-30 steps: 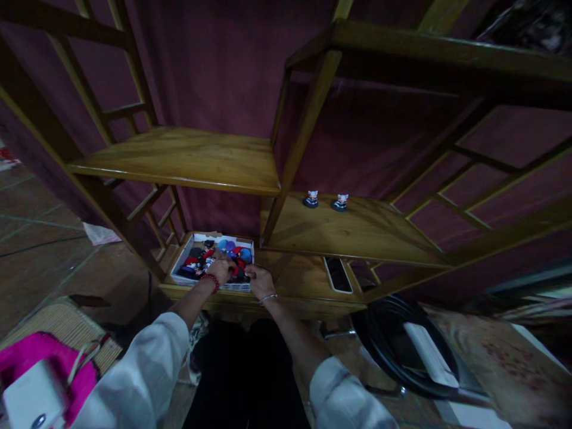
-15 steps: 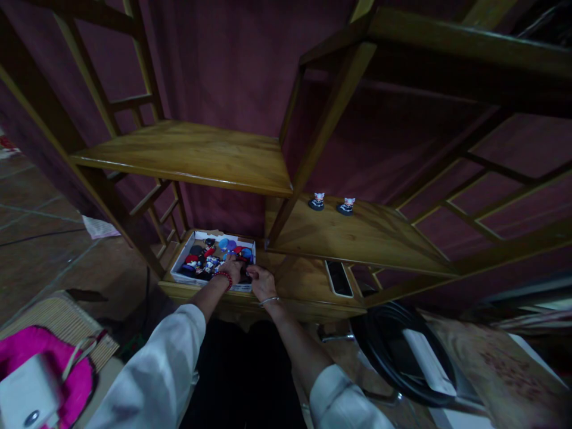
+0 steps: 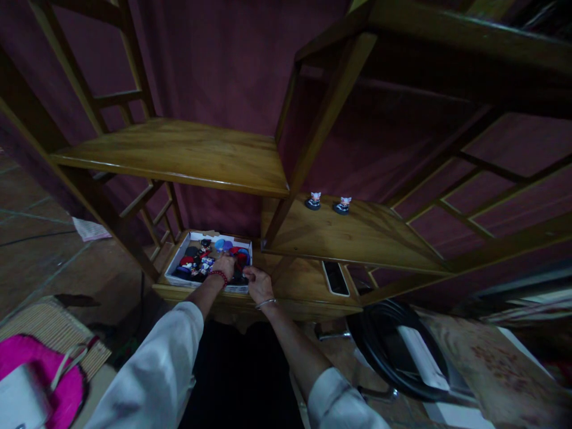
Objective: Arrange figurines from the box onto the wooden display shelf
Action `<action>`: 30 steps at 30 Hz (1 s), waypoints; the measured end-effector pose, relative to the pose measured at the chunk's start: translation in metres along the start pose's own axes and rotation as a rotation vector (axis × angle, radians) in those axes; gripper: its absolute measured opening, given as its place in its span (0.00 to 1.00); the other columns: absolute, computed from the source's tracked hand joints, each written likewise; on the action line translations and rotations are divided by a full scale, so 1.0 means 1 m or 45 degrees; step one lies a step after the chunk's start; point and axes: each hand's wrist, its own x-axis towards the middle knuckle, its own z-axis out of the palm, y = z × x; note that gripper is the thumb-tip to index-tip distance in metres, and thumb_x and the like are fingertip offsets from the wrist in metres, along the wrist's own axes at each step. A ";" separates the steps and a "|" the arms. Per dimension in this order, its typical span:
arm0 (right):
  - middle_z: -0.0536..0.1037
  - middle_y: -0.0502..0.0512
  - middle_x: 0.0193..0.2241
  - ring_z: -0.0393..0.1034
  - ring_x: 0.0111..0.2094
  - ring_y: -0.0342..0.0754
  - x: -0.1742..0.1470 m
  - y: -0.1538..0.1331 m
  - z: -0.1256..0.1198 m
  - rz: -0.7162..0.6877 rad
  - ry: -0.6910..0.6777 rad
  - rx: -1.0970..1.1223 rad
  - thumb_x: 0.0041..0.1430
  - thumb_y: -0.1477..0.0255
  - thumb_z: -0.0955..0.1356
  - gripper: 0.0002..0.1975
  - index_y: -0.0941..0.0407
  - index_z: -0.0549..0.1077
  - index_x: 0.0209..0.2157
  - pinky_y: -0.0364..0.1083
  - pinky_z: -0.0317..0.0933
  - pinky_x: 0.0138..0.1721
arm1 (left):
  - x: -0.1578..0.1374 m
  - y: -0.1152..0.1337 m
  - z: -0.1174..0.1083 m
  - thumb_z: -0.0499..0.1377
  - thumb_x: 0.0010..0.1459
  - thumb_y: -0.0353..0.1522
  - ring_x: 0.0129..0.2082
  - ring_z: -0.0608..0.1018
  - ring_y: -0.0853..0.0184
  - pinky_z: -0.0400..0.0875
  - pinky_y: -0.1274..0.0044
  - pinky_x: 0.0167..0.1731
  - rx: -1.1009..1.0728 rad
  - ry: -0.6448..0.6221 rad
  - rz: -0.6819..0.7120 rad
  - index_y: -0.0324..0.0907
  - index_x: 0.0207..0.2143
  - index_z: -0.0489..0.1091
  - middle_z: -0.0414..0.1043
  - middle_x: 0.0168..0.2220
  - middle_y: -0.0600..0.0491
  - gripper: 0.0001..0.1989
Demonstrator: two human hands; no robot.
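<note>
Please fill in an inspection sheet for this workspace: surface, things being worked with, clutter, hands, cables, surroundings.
Surface: wooden lower shelf, with a white box at its left end.
Things: small figures jumbled in the box; two figurines stand on the right-hand shelf above.
Clutter: phone on the lower shelf; pink cloth with a white object, far left.
Hands: left hand reaches into the box; right hand at its right front edge; any grip unclear.
Cables: thin dark cable on the floor at left.
Surroundings: dark red curtain or backdrop behind the shelf unit.

White sleeves (image 3: 154, 366), red beaded bracelet (image 3: 219, 273), silvery bangle (image 3: 266, 302), black trousers (image 3: 243, 375)
</note>
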 end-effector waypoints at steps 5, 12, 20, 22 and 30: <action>0.76 0.47 0.31 0.70 0.33 0.39 -0.001 -0.003 -0.001 0.017 -0.023 0.030 0.43 0.84 0.56 0.18 0.55 0.72 0.29 0.40 0.64 0.38 | 0.005 -0.015 -0.005 0.49 0.52 0.28 0.45 0.64 0.62 0.59 0.72 0.47 0.038 0.064 -0.031 0.38 0.34 0.72 0.64 0.40 0.45 0.13; 0.76 0.49 0.31 0.70 0.32 0.40 -0.002 -0.008 -0.003 0.022 -0.026 0.060 0.45 0.83 0.56 0.17 0.56 0.72 0.29 0.39 0.64 0.37 | -0.006 -0.016 -0.007 0.53 0.49 0.31 0.47 0.63 0.63 0.59 0.74 0.46 0.045 0.043 0.183 0.46 0.33 0.73 0.65 0.41 0.52 0.11; 0.75 0.49 0.31 0.70 0.33 0.40 -0.001 -0.003 -0.001 -0.037 0.005 0.048 0.43 0.84 0.56 0.17 0.56 0.72 0.28 0.39 0.64 0.39 | -0.003 0.000 0.000 0.54 0.46 0.27 0.44 0.66 0.65 0.58 0.77 0.47 0.059 -0.098 0.391 0.43 0.28 0.74 0.70 0.36 0.50 0.10; 0.75 0.50 0.31 0.70 0.32 0.40 -0.001 -0.004 -0.002 -0.036 -0.010 0.077 0.43 0.85 0.55 0.18 0.57 0.71 0.29 0.39 0.64 0.37 | 0.000 -0.003 -0.001 0.52 0.46 0.23 0.44 0.66 0.65 0.60 0.77 0.46 0.068 -0.101 0.377 0.42 0.28 0.74 0.70 0.37 0.50 0.12; 0.75 0.48 0.27 0.69 0.30 0.41 -0.001 0.000 0.001 -0.101 0.026 0.058 0.44 0.82 0.56 0.16 0.56 0.71 0.27 0.40 0.64 0.35 | 0.002 -0.027 -0.021 0.50 0.47 0.23 0.47 0.65 0.66 0.58 0.76 0.48 0.071 -0.040 0.332 0.42 0.29 0.73 0.69 0.43 0.52 0.14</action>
